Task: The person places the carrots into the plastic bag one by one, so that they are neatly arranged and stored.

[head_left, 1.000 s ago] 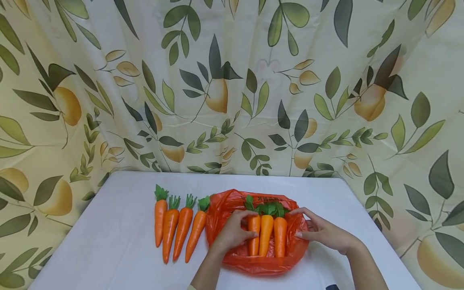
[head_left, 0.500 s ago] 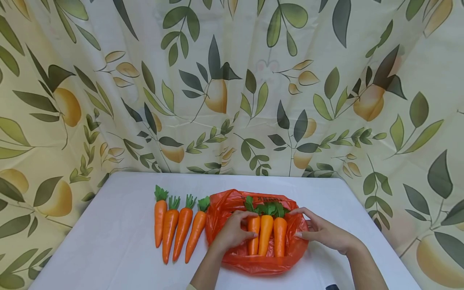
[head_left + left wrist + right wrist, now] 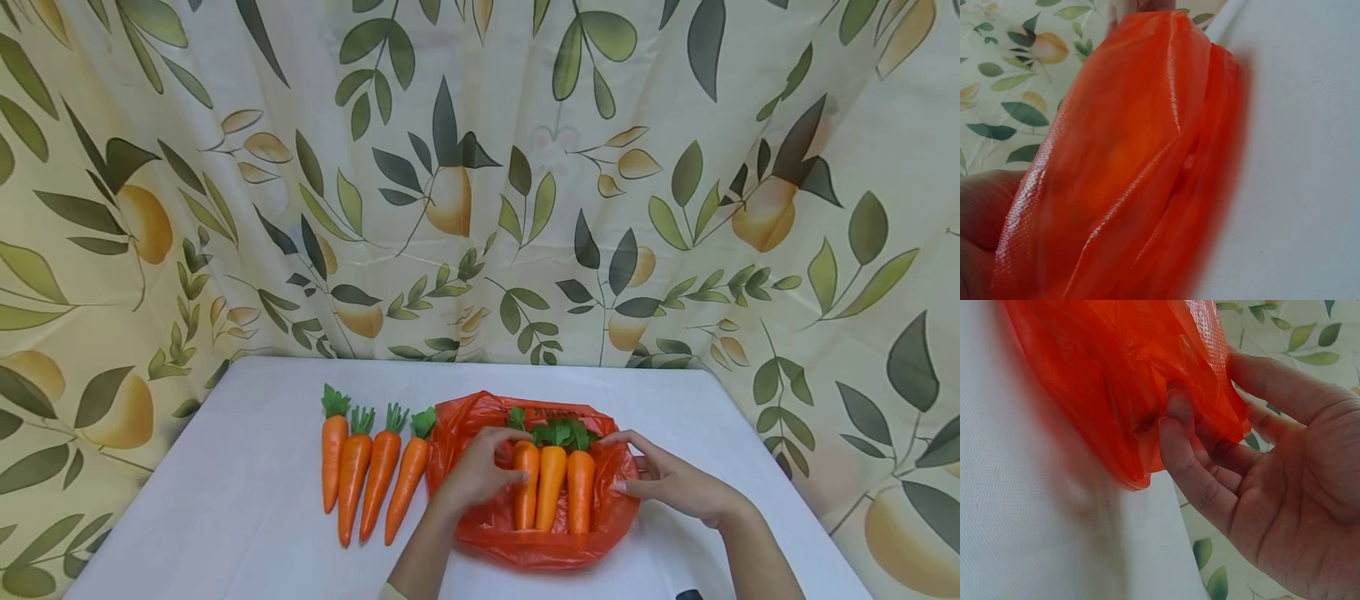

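Note:
A red plastic bag (image 3: 540, 550) lies spread open on the white table, with three orange carrots (image 3: 551, 487) side by side in it, their green leafy tops pointing away. My left hand (image 3: 480, 467) is over the bag's left side, its thumb tip and bent index finger right at the leftmost carrot (image 3: 527, 487). In the left wrist view, red plastic (image 3: 1129, 150) hides most of that hand. My right hand (image 3: 667, 479) holds the bag's right edge. The right wrist view shows its fingers (image 3: 1194, 478) curled at the crumpled edge, with the thumb on the opposite side.
Left of the bag, several more carrots (image 3: 382, 483) lie in a row, the nearest close against the bag. A small dark object (image 3: 688, 594) shows at the bottom edge. Behind the white table (image 3: 247, 467) hangs a leaf-patterned curtain (image 3: 480, 208).
My left hand has shifted slightly up and left, its fingertips easing back from the leftmost carrot. The right hand stays at the bag's edge. The carrots barely move.

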The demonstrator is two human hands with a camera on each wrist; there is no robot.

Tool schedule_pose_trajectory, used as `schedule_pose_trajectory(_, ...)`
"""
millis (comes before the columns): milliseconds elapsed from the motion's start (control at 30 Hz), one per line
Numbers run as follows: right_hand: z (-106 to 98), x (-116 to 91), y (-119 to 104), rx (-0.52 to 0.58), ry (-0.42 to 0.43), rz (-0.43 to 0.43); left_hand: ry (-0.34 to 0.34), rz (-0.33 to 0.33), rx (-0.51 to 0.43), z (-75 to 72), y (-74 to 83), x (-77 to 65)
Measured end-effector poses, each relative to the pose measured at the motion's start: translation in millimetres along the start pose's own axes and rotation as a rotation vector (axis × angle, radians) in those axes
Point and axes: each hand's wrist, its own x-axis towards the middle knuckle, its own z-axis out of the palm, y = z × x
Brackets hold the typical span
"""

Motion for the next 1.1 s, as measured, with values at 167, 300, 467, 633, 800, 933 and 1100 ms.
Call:
schedule_pose_trajectory(167, 0, 1, 1, 0.002, 0.005, 0.007, 0.001, -0.01, -0.005, -5.0, 1.9, -0.6)
schedule_pose_trajectory(300, -1, 0, 2, 0.01, -0.006, -0.004, 0.004, -0.009, -0.015, -9.0, 3.5, -0.9)
schedule_pose_trajectory(467, -1, 1, 2, 0.014, -0.013, -0.014, 0.003, 0.01, -0.016, -14.0, 6.1, -2.2)
schedule_pose_trajectory(633, 0, 0, 1, 0.009, -0.003, 0.0, 0.006, 0.019, -0.017, -21.2, 12.5, -4.7)
schedule_pose_trajectory(800, -1, 1, 3, 0.009, -0.002, 0.003, 0.017, 0.065, -0.045, -28.0, 16.5, -7.1)
schedule_pose_trajectory(933, -2, 2, 5, 0.01, -0.005, 0.0, 0.026, 0.087, -0.065, -32.5, 16.4, -7.7)
schedule_pose_trajectory(1100, -1, 2, 5, 0.006, -0.001, 0.007, 0.04, 0.094, -0.074, -39.5, 16.5, -10.1)
